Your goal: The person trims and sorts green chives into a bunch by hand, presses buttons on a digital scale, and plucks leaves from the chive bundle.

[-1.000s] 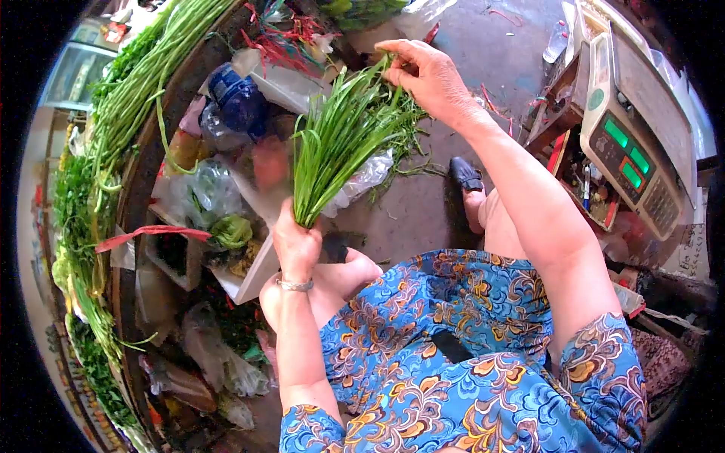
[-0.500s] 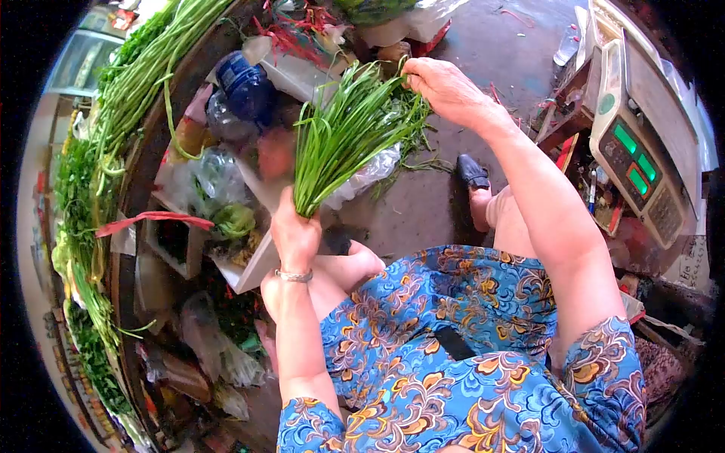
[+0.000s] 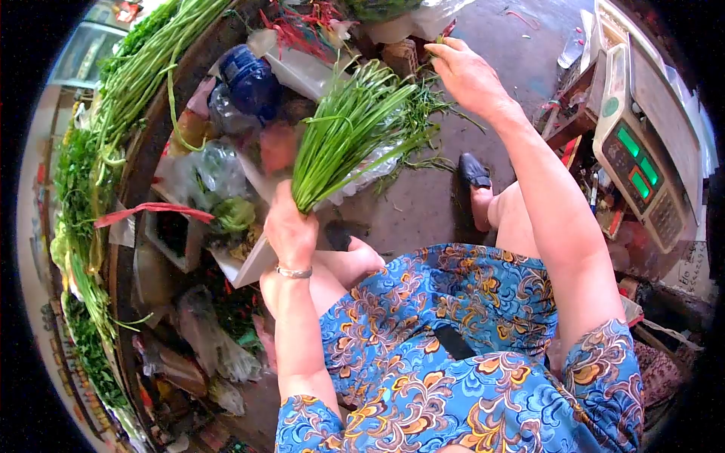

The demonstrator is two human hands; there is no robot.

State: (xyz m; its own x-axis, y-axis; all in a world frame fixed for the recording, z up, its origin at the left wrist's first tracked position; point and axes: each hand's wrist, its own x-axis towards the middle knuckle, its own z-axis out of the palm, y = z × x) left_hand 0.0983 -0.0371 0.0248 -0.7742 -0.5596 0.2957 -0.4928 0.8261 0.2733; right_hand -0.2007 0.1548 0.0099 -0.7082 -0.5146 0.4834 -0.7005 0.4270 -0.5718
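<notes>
A fanned bunch of long, thin green leaves (image 3: 351,124) rises from my left hand (image 3: 292,230), whose fingers are wrapped round its lower ends. My right hand (image 3: 470,75) is up beyond the leaf tips, to their right and apart from them. Its thumb and fingertips are pinched together; what they hold, if anything, is too small to name. Below and left of it, loose green trimmings (image 3: 423,124) lie beside a clear plastic bag (image 3: 374,170), partly behind the bunch.
Long green beans (image 3: 143,83) and leafy greens (image 3: 79,181) line a shelf at the left. A blue jug (image 3: 249,83) stands near white foam boxes (image 3: 302,74). At the right is a scale (image 3: 642,151) with green digits. Red strings (image 3: 306,26) lie at the top.
My right hand has moved up and to the right, away from the leaf tips. My left hand still holds the bunch, shifted slightly left, and the leaves have spread a little.
</notes>
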